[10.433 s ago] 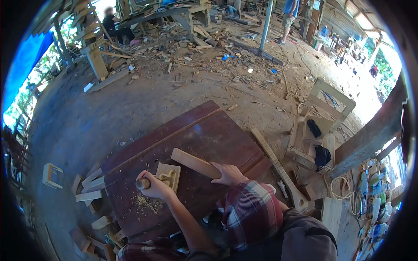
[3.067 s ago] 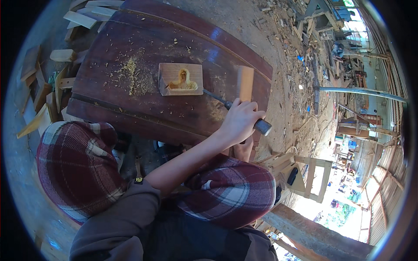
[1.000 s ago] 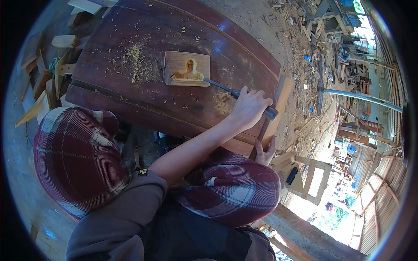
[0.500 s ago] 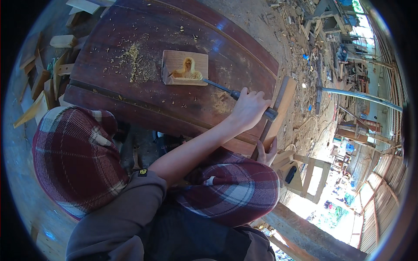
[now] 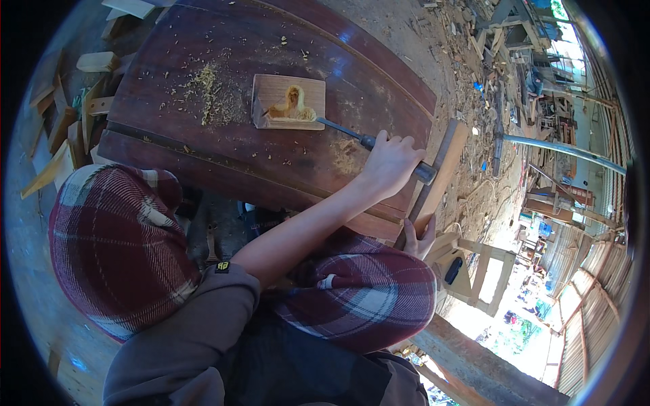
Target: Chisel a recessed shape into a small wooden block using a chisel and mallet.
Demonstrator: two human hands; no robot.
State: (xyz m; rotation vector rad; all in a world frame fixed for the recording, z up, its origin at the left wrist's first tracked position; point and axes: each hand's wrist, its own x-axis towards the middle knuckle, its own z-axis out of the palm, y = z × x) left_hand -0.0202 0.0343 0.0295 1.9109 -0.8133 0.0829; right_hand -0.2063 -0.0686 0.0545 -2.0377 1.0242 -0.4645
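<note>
My left hand (image 5: 393,161) is closed round the handle of a long chisel (image 5: 344,130). The thin blade points left, and its tip is at the lower right of the carved hollow in a small wood block (image 5: 269,86). That block lies on a dark reddish wooden work surface (image 5: 271,155), its hollow pale and yellowish with a brown patch. Against the chisel's butt end, or just beside it, is a long flat wooden bar (image 5: 443,159). My right hand (image 5: 421,240) grips the bar's near end; part of that hand is hidden behind my plaid-covered knee.
Wood shavings (image 5: 208,88) are heaped left of the block, with more scattered round it. Offcuts (image 5: 71,128) pile up at the far left. On the right stands a wooden frame (image 5: 484,271), with debris-strewn ground (image 5: 467,40) beyond the work surface.
The bar and both hands have shifted very slightly right. The chisel's butt end sits a touch higher, while its tip stays at the hollow's edge.
</note>
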